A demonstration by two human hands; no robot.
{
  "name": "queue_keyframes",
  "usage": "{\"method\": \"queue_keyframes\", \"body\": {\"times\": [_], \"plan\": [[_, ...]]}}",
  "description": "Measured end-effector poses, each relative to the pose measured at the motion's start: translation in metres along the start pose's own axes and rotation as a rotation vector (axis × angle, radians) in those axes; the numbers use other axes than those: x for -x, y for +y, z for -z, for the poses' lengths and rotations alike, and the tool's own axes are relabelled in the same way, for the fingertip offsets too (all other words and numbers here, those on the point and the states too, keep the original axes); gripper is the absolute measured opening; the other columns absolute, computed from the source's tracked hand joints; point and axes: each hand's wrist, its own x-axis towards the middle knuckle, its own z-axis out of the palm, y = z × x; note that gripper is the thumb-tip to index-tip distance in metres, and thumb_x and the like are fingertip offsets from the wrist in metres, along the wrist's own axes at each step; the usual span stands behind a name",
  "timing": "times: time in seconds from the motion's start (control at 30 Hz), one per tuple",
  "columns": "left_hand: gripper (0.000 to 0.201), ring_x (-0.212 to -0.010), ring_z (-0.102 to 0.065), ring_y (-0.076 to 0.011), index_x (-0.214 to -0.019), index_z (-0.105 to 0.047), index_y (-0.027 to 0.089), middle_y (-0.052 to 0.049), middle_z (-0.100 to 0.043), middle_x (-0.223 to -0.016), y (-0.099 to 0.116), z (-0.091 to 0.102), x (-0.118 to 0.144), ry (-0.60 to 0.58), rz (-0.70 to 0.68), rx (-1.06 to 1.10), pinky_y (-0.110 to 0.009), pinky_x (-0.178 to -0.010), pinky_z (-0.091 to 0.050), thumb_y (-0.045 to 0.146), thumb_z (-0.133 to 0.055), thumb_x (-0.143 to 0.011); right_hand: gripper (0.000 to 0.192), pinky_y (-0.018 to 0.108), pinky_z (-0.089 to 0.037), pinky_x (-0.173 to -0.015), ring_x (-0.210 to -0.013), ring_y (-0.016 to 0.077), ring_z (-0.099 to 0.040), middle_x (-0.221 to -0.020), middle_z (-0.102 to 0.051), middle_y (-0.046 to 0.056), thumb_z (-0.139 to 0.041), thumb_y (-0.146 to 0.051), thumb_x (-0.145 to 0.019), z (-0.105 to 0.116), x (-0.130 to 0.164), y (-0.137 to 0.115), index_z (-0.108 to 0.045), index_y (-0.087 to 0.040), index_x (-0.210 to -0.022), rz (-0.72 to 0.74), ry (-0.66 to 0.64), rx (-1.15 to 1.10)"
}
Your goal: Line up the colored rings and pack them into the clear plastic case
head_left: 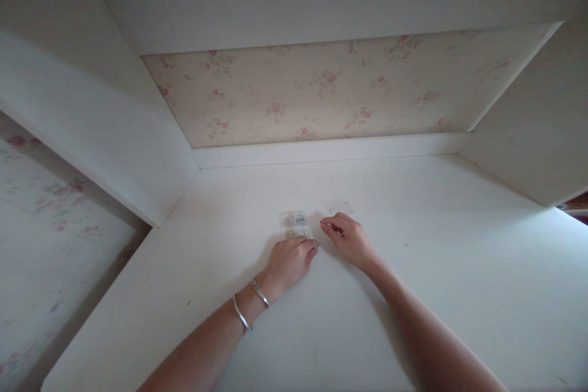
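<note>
A small clear compartment box (294, 218) lies flat on the white tabletop, with small pinkish, bluish-grey and yellow pieces in its sections. My left hand (290, 262), wearing two silver bangles (241, 312) at the wrist, covers the box's lower edge. Its fingers are curled and pinched together to the right; whatever they hold is too small to make out. Just right of the box, my right hand (350, 241) is raised slightly with thumb and index finger pinched. Anything between those fingertips cannot be made out. A flat clear piece of plastic (337, 204) rests beyond the right hand.
The white tabletop (441, 282) is bounded by a white panel (114, 98) on the left, another panel (523, 116) on the right, and a low back ledge (331, 149). Floral wallpaper (303, 92) shows behind. A tiny dark speck (188, 302) lies at left.
</note>
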Motion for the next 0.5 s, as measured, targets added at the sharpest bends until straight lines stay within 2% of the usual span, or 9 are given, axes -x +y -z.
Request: {"method": "queue_keyframes", "body": {"times": [0.17, 0.4, 0.5], "plan": [[0.031, -0.084, -0.062, -0.0177, -0.09, -0.064, 0.022, -0.004, -0.066, -0.089, 0.0029, -0.0009, -0.0008, 0.007, -0.009, -0.022, -0.028, -0.073, -0.047, 0.031, -0.035, -0.094, 0.027, 0.023, -0.04, -0.062, -0.065, 0.0118, -0.053, -0.076, -0.061, 0.003, -0.044, -0.034, -0.09, 0.0014, 0.0008, -0.0006, -0.068, -0.022, -0.088, 0.025, -0.036, 0.038], [0.028, -0.081, -0.062, -0.0186, -0.094, -0.061, 0.02, -0.006, -0.066, -0.092, 0.0034, -0.0027, 0.001, -0.017, 0.012, -0.039, -0.028, -0.067, -0.046, 0.03, -0.034, -0.094, 0.026, 0.023, -0.04, -0.063, -0.069, 0.0119, -0.055, -0.079, -0.062, 0.002, -0.043, -0.03, -0.09, 0.0033, 0.0022, -0.0016, -0.068, -0.023, -0.089, 0.02, -0.128, 0.071], [0.023, -0.082, -0.063, -0.0196, -0.098, -0.059, 0.021, -0.006, -0.066, -0.096, 0.002, -0.0021, 0.0017, -0.028, 0.017, -0.014, -0.029, -0.068, -0.046, 0.034, -0.041, -0.092, 0.025, 0.022, -0.04, -0.063, -0.068, 0.0113, -0.056, -0.079, -0.063, 0.002, -0.044, -0.029, -0.089, 0.0021, 0.0028, -0.0016, -0.068, -0.023, -0.088, 0.019, -0.17, 0.087]]}}
